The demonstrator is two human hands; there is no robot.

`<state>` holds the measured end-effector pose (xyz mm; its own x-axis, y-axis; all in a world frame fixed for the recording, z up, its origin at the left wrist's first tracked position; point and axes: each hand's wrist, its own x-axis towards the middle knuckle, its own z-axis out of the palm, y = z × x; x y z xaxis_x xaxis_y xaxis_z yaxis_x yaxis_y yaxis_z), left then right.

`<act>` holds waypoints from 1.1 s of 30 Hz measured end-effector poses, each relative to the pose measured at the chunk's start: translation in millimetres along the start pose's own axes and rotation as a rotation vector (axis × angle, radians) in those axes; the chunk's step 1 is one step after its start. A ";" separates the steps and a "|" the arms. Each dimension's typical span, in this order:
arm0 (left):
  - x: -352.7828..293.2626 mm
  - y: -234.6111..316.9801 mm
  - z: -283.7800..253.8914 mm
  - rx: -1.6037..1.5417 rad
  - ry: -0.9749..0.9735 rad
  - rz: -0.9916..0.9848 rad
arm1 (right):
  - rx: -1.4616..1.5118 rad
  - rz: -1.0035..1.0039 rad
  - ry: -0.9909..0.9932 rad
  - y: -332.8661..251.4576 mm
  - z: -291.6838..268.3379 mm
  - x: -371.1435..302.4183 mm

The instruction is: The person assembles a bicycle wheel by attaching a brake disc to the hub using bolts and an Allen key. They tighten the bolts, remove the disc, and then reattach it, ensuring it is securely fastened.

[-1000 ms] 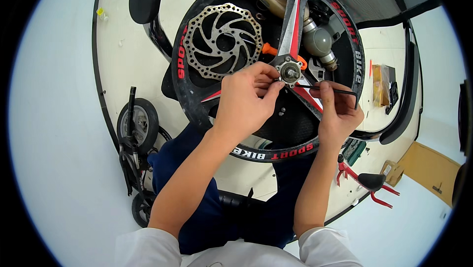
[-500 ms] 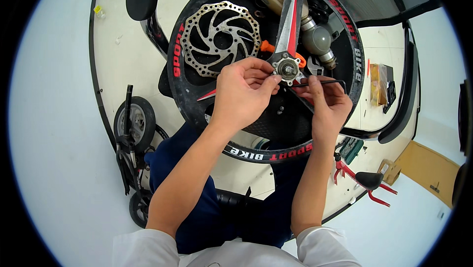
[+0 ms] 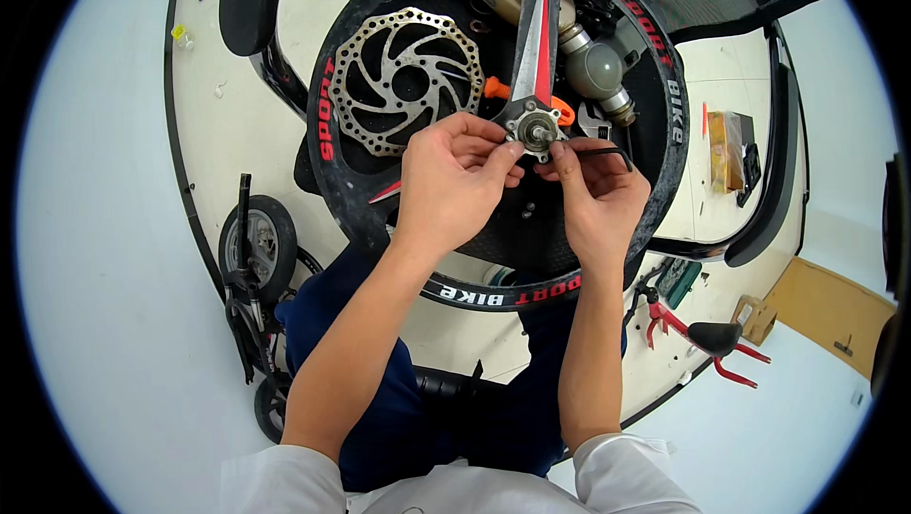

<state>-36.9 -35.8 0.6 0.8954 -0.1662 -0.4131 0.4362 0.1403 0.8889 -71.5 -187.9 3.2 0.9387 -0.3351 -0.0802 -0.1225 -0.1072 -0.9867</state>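
Note:
A black bicycle wheel (image 3: 334,193) with red and white lettering lies flat before me, its metal hub (image 3: 537,131) facing up. My left hand (image 3: 454,182) is closed at the hub's left edge, the thumb against the flange; whatever sits between thumb and fingers is hidden. In my right hand (image 3: 603,201), a bent black hex key (image 3: 607,150) is pinched, its inner end close to the hub's right side and covered by fingertips. Left of the hub lies a perforated brake disc (image 3: 392,87). Small bolts (image 3: 529,211) rest below the hub.
Behind the spokes are an orange-handled tool (image 3: 495,88), an adjustable wrench (image 3: 593,121) and a grey bulb-shaped part (image 3: 596,68). Chair armrests (image 3: 249,1) flank the wheel. A small-wheeled frame (image 3: 249,277) stands at left; a red fork-like frame (image 3: 669,322) and a green case (image 3: 678,284) lie at right.
The wheel and hub have shifted slightly left in view, both hands along with them. My right hand and the hex key have come closer to the hub.

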 end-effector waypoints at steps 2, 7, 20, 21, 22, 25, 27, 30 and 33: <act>0.4 -0.9 0.5 -0.005 0.002 -0.003 | -0.014 -0.005 0.002 0.5 0.1 0.7; 3.9 -0.3 -0.7 0.027 0.009 0.015 | 0.022 0.003 -0.008 -0.9 0.4 3.5; 5.7 5.2 -7.6 -0.104 0.033 0.076 | 0.077 0.080 -0.028 4.7 -8.7 11.6; 6.2 4.5 -8.7 -0.090 0.021 0.090 | 0.072 0.087 -0.029 4.9 -8.7 12.5; 6.6 3.9 -9.3 -0.076 0.009 0.105 | 0.068 0.093 -0.030 4.9 -8.7 12.8; 8.0 3.4 -9.3 -0.089 0.004 0.089 | 0.056 0.091 -0.005 -1.0 -5.4 11.1; 6.6 3.5 -7.9 -0.110 0.003 0.100 | 0.045 0.098 -0.004 -5.0 -5.1 9.6; 4.0 3.9 -7.2 -0.150 0.010 0.125 | 0.070 0.083 -0.015 -4.6 -6.1 7.8; 1.6 3.2 -4.8 -0.182 0.003 0.140 | 0.101 0.083 -0.019 -5.7 -10.6 7.2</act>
<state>-33.6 -30.9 1.8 0.9486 -0.1294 -0.2889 0.3160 0.3358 0.8873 -67.4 -199.6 9.8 0.9327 -0.3213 -0.1639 -0.1680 0.0149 -0.9857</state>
